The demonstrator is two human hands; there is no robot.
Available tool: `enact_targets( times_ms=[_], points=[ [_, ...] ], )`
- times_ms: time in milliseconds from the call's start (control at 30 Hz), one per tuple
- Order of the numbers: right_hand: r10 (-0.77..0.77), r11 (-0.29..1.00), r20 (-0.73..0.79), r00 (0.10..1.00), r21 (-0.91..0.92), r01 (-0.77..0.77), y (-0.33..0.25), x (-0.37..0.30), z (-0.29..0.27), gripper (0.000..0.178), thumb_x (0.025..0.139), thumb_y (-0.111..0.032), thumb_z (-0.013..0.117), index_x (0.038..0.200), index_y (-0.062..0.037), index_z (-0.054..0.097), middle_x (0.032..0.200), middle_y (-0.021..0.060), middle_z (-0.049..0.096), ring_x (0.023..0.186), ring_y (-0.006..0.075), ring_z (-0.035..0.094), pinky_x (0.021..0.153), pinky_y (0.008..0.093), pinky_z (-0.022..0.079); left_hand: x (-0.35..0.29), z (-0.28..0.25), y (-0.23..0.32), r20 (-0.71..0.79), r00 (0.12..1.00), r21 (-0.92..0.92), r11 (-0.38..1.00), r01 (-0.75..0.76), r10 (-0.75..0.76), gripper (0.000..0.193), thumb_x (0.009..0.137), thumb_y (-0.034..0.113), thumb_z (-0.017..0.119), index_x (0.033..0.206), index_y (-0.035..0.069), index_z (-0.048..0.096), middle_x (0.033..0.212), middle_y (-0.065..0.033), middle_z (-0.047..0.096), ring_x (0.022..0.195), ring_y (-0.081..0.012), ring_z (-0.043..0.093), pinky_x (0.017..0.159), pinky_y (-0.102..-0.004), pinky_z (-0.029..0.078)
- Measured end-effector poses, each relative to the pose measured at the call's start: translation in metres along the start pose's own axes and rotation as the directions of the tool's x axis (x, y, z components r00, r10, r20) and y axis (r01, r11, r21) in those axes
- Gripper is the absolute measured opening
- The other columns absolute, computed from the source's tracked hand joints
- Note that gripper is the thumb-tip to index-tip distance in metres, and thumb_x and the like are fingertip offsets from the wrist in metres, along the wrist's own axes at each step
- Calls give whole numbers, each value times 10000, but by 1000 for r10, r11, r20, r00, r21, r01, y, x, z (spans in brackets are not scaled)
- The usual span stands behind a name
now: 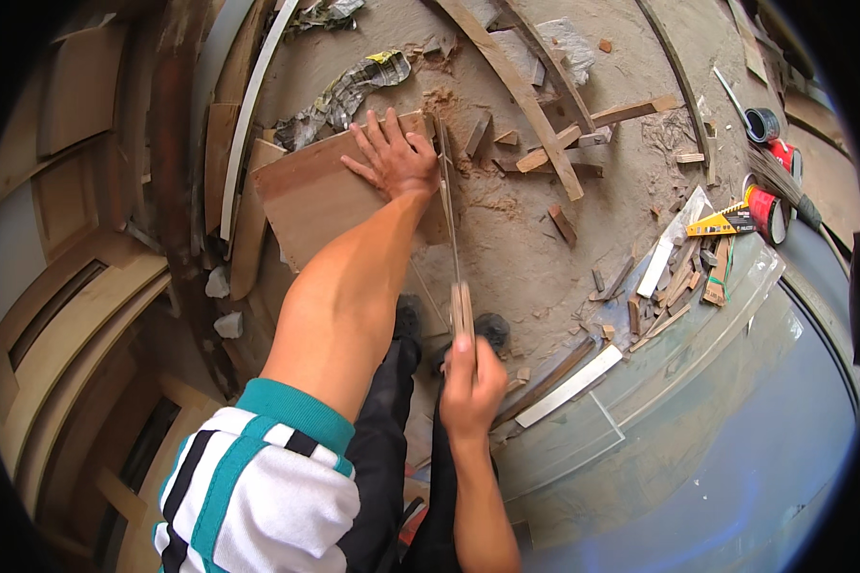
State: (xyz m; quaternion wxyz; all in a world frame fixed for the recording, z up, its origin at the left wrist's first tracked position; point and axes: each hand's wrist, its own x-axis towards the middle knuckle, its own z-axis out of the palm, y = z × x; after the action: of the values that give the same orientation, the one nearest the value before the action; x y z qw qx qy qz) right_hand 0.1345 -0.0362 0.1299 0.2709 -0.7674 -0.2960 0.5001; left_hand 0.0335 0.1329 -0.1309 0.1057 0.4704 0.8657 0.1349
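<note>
White sleeve with teal and black stripes point(258, 477) is closest to the camera, and past it the left hand point(397, 164) is planted on the brown board point(306, 208), fingers spread wide, not gripping anything. Guessing that's body weight pinning the board so it doesn't skate around. Right hand point(472, 390) is wrapped snugly round the wooden handle of a saw point(462, 306), blade seen edge-on along the board's right edge, probably lined up with the forearm for a straight stroke. Board's just ahead of the person's feet, over the dusty floor point(516, 224); can't tell what's propping it. As for looks: flat, dull reddish-brown, kinda boxy, with a bit of sawdust point(487, 202) on the floor beside it.
</note>
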Motion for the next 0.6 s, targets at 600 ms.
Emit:
enact_targets(
  times_ms=[600],
  points=[
    [-92, 994, -2, 996, -51, 92, 7, 17, 4, 419, 1010, -294, 559, 732, 19, 540, 581, 142, 531, 526, 170, 511, 515, 355, 394, 4, 1, 7, 10, 998, -49, 997, 64, -64, 495, 922, 306, 443, 1393, 200, 551, 1560, -65, 404, 1533, -311, 184, 1141, -733, -20]
  ],
)
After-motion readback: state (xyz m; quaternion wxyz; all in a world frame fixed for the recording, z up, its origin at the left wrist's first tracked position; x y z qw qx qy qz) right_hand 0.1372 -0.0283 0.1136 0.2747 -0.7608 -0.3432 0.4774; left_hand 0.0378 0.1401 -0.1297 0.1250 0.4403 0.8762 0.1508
